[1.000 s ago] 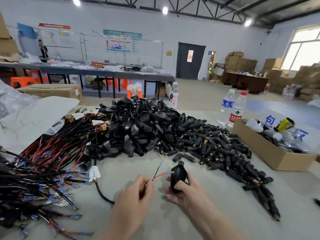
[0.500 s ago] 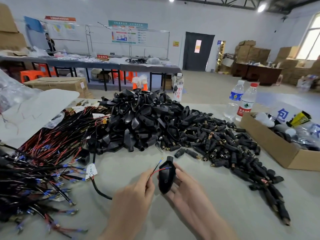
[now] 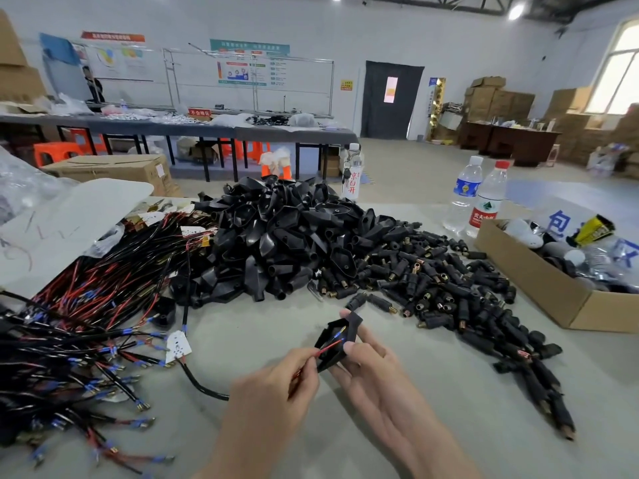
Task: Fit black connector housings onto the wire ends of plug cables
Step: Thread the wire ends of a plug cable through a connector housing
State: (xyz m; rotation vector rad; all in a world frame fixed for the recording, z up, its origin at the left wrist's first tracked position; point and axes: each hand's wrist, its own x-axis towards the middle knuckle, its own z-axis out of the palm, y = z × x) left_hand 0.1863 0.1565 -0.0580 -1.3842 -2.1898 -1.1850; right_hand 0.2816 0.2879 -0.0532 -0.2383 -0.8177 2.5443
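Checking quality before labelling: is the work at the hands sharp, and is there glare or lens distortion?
Head view: the black plastic connector housing in the right hand and the red wire pinched by the left hand are sharp; the bright window is blown out; fisheye distortion bows the white far wall.

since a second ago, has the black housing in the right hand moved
Yes. The black housing turned over in the right hand, hollow side now showing the wire ends, but barely shifted against the white plug lying on the table.

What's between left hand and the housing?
Head view: the cable's thin wires, one red, run from the left hand into the open housing gripped by the right hand.
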